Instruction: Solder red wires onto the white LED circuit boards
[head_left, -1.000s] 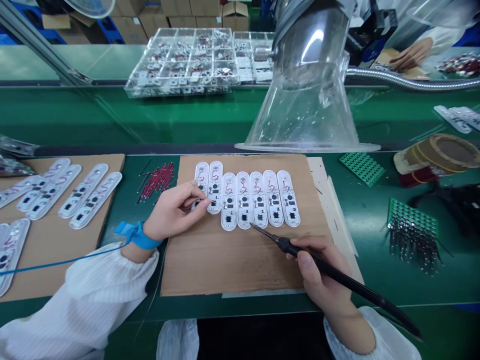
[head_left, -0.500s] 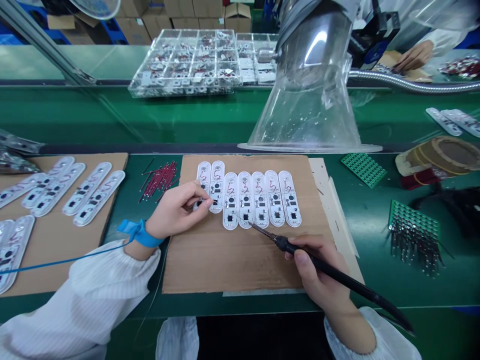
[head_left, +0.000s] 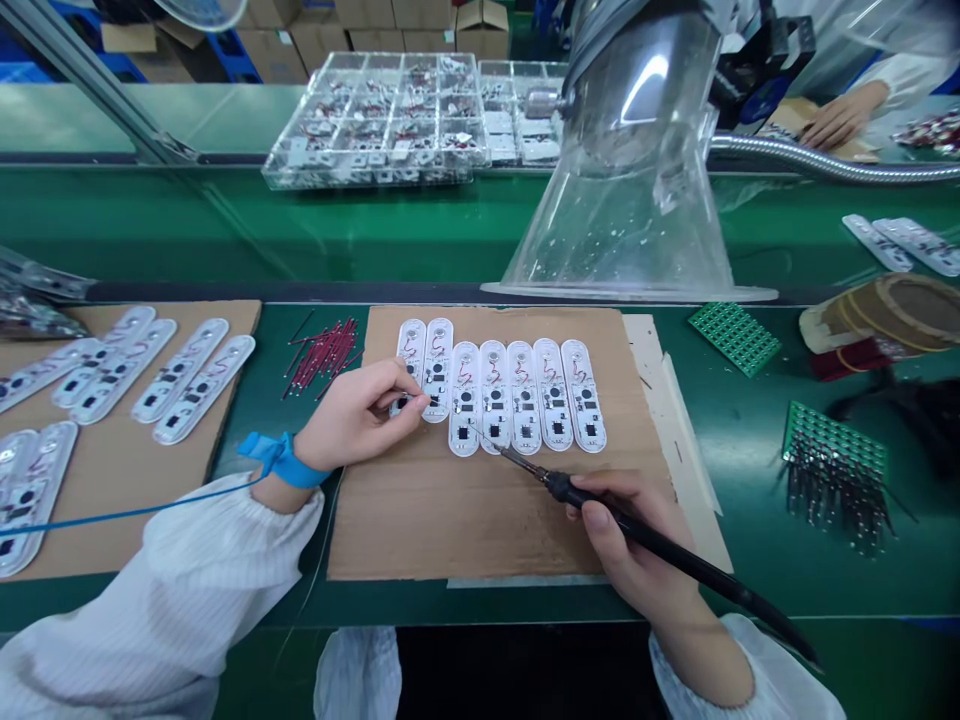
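Observation:
Several white oval-ended circuit boards [head_left: 526, 400] stand side by side on a cardboard sheet [head_left: 450, 520], with black chips and thin red wires on them. My left hand [head_left: 371, 410], a blue strap [head_left: 281, 460] round its wrist, is closed in a pinch over the two leftmost boards. A thin strand of solder wire [head_left: 480, 433] runs from its fingertips towards the iron's tip. My right hand [head_left: 637, 540] grips a black soldering iron [head_left: 675, 565] like a pen. The iron's tip is at the lower end of the boards; whether it touches one I cannot tell.
Red wires [head_left: 324, 358] lie in a pile left of the cardboard. More boards [head_left: 204, 388] rest on another sheet. Green perforated panels [head_left: 735, 338] and a tape-like roll [head_left: 885, 315] are at right. A clear hood [head_left: 622, 220] overhangs the back, near a compartment tray [head_left: 375, 120]. Opposite, another person's hand [head_left: 844, 115] shows.
The view has shifted slightly. Both hands keep nearly the same pose over the boards, and the iron stays at their lower ends. The other person's hand has changed position a little.

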